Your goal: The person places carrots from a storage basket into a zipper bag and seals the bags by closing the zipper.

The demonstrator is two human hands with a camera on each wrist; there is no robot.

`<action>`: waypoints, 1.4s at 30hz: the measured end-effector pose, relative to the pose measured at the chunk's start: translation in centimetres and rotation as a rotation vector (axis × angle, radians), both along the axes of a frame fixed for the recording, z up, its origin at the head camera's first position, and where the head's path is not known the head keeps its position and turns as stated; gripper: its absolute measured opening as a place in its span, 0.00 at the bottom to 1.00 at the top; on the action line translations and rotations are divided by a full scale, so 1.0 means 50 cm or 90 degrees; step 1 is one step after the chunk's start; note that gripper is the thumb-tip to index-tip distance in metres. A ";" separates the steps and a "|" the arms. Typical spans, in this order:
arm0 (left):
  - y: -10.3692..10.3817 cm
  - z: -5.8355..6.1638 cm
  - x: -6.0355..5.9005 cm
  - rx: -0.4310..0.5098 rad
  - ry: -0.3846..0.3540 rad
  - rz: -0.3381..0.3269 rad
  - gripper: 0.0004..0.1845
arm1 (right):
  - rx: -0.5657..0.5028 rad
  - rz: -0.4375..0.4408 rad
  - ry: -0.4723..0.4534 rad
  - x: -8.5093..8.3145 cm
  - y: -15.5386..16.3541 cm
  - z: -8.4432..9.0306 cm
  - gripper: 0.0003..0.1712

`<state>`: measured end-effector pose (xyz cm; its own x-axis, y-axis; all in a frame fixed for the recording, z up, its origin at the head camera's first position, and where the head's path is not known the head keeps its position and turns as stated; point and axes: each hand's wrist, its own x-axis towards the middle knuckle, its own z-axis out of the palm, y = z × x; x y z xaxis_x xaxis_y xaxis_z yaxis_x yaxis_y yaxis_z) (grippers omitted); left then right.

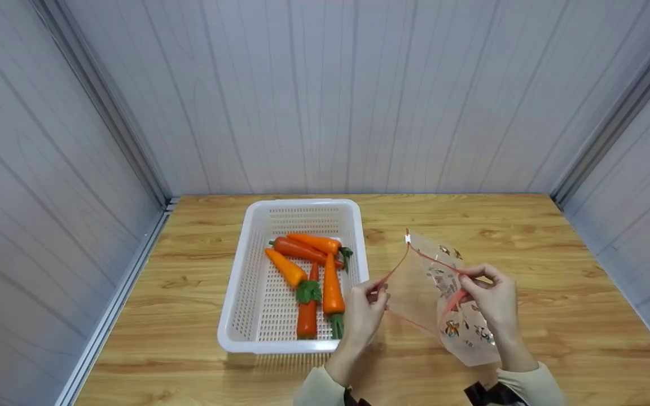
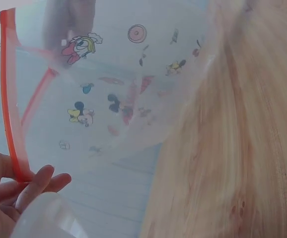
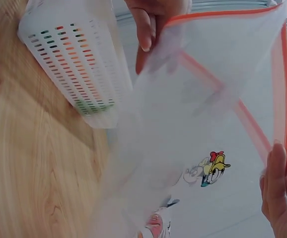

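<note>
A clear zip bag (image 1: 415, 282) with an orange-red zip strip and printed cartoon figures is held up, its mouth spread apart. My left hand (image 1: 365, 310) pinches one edge of the mouth between thumb and fingers, close to the basket's right side. The opposite edge is pinched by my right hand (image 1: 491, 296). A white slider (image 1: 408, 238) sits at the far corner of the zip. In the left wrist view, the bag's printed wall (image 2: 113, 99) hangs over the table, and nothing shows inside it.
A white perforated basket (image 1: 235, 304) stands left of the bag. Several carrots (image 1: 332, 287) with green tops lie in it, orange to reddish. Under everything is a wood-grain table (image 1: 178, 361), with pale panel walls (image 1: 325, 101) at the back and both sides.
</note>
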<state>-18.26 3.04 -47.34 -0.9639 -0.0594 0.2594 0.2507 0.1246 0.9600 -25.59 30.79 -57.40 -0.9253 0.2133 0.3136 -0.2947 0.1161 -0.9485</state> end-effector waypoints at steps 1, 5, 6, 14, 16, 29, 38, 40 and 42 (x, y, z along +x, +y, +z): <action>0.000 0.002 0.000 -0.005 0.006 -0.003 0.09 | 0.003 0.002 -0.007 0.001 -0.005 0.001 0.12; 0.002 0.011 0.000 -0.048 0.018 -0.005 0.08 | 0.014 -0.002 -0.028 0.011 -0.029 0.017 0.12; 0.002 0.013 0.000 -0.053 0.016 -0.008 0.09 | 0.012 0.005 -0.026 0.015 -0.036 0.025 0.12; -0.019 0.032 0.002 -0.066 -0.014 -0.070 0.18 | -0.002 0.036 -0.055 0.115 -0.140 0.220 0.06; -0.030 0.037 0.001 -0.080 -0.009 -0.078 0.18 | 0.005 0.028 -0.077 0.135 -0.160 0.258 0.05; -0.113 0.015 -0.023 -0.185 0.021 -0.057 0.19 | 0.031 -0.001 -0.111 0.150 -0.178 0.282 0.04; -0.162 0.003 -0.053 -0.270 -0.112 -0.035 0.21 | 0.027 0.001 -0.109 0.153 -0.180 0.282 0.05; -0.168 0.001 -0.061 -0.294 -0.151 -0.029 0.22 | 0.026 0.002 -0.115 0.153 -0.180 0.281 0.06; -0.172 -0.002 -0.069 -0.307 -0.194 -0.027 0.23 | 0.024 0.002 -0.121 0.154 -0.180 0.280 0.06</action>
<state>-21.72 -5.55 -47.44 -0.9984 0.0377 -0.0424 -0.0139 0.5619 0.8271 -17.90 21.79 -43.41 -0.9691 0.2024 0.1408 -0.1110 0.1515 -0.9822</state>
